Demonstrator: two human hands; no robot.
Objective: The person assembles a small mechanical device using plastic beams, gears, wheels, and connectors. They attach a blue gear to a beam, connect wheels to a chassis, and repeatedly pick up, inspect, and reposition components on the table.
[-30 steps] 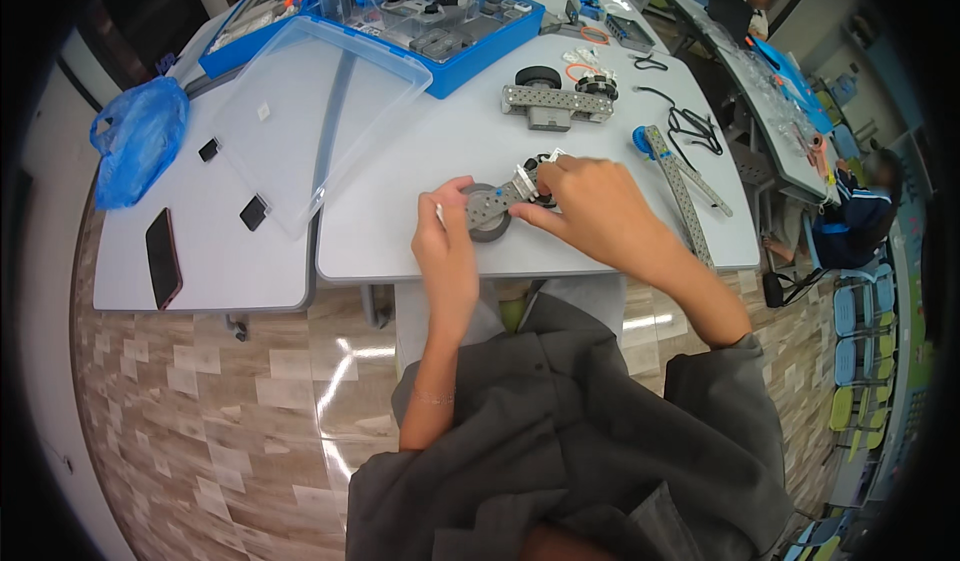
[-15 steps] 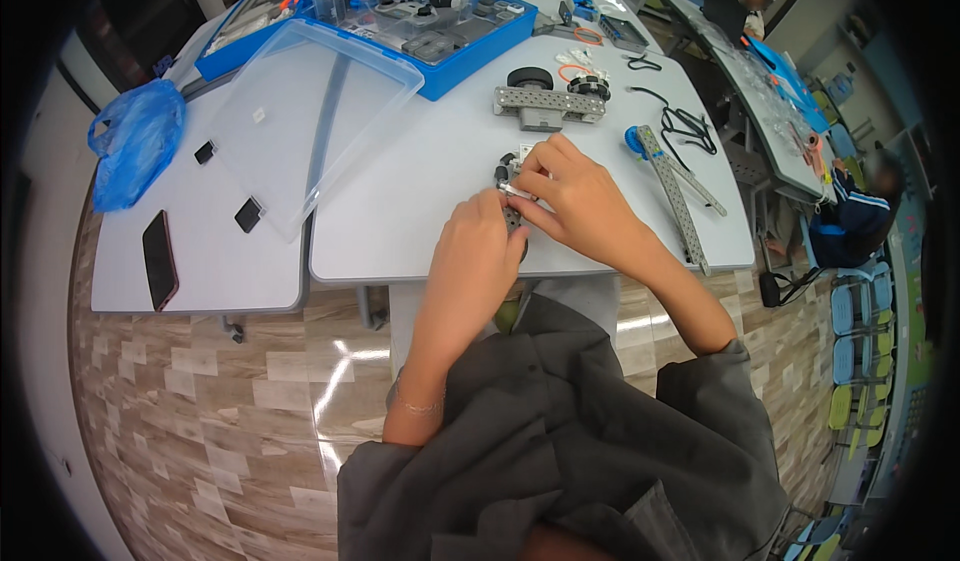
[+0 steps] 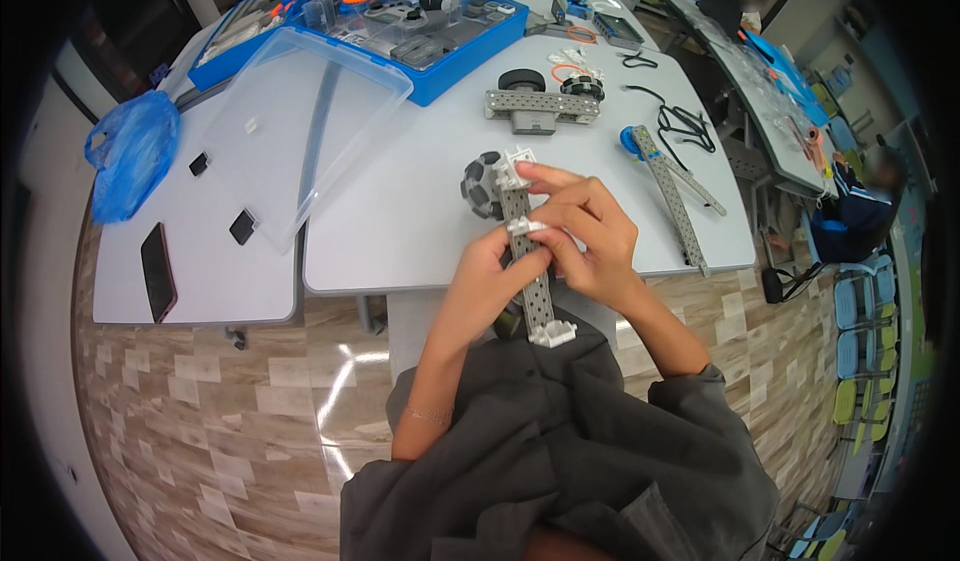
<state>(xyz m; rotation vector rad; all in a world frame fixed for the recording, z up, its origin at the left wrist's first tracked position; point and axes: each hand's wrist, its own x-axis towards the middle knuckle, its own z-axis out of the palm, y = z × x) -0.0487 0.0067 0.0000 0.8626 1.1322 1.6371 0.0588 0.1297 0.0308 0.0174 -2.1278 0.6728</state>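
Note:
A grey perforated beam [image 3: 538, 306] is held upright over the table's front edge, its near end close to my shirt. My left hand [image 3: 480, 286] is closed round its middle, thumb across the holes. My right hand [image 3: 600, 241] pinches a small white connector [image 3: 521, 226] against the beam, with the index finger reaching a white bracket [image 3: 514, 168] at the far end. Another white bracket [image 3: 553, 335] sits on the near end. Beside the far end a grey roller wheel [image 3: 482, 186] is attached; part of a second wheel shows below my left hand.
Beyond my hands lies a beam assembly with wheels [image 3: 543, 107]. Linked beams [image 3: 672, 196] and black cables [image 3: 685, 129] are at right. Leftward are a clear lid [image 3: 300, 126], a blue parts case [image 3: 465, 56], a phone [image 3: 158, 271] and a blue plastic bag [image 3: 135, 151]. People sit at another table.
The beam has come nearer to me and turned lengthwise, so its brackets and roller wheel now show. My right hand has moved down and right, onto the white connector.

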